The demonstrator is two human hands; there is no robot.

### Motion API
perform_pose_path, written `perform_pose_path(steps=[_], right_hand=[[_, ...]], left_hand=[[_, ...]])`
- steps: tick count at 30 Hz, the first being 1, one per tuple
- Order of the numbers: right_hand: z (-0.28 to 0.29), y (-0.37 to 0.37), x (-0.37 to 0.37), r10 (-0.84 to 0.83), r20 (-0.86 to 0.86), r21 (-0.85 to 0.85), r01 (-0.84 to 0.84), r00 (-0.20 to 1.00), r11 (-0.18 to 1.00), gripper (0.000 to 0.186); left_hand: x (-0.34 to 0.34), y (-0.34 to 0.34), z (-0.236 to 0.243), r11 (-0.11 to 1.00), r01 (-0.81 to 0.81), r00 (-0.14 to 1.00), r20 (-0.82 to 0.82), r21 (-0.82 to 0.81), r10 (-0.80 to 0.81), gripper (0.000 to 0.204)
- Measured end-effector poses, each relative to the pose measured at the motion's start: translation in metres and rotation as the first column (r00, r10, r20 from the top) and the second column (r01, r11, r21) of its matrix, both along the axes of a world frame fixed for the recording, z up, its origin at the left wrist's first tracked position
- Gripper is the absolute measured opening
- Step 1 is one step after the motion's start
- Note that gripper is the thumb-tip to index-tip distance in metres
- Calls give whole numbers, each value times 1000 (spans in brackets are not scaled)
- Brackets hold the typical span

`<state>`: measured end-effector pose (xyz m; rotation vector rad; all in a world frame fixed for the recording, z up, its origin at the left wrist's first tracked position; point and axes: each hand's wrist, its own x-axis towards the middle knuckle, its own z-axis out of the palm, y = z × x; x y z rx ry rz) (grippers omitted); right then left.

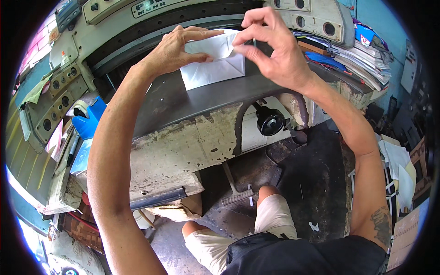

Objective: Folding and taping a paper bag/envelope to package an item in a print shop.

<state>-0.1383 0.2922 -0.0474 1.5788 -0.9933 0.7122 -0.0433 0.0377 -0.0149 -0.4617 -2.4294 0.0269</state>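
while both thumbs hide its top edge, left hand [176, 48] and right hand [270, 43] pinch the white paper stack [213, 68].

White folded paper [214, 59], blue tape dispenser [89, 120], black knob [270, 121] (glossy), cream machine body [183, 146] with flaking paint.

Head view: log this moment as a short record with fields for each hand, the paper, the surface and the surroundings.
left hand: grip on the left edge of the paper, thumb in front
right hand: pinches the paper's top right corner
paper: white folded stack, stood on edge on the table
table: grey metal machine bed, paint chipped on its front
knob: black, round, under the table's front
left side: blue tape dispenser on a cluttered bench
right side: piled papers
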Motion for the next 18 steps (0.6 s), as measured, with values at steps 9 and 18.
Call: perform_pose_path(steps=[9, 18], right_hand=[[-1, -26, -1, -105, 587, 485, -245, 802, 840, 13], [6, -52, -7, -290, 527, 575, -83, 799, 814, 13]], left_hand=[[-7, -8, 0, 994, 104, 992, -63, -43, -107, 68], [-8, -10, -3, 999, 47, 999, -19, -20, -48, 67]])
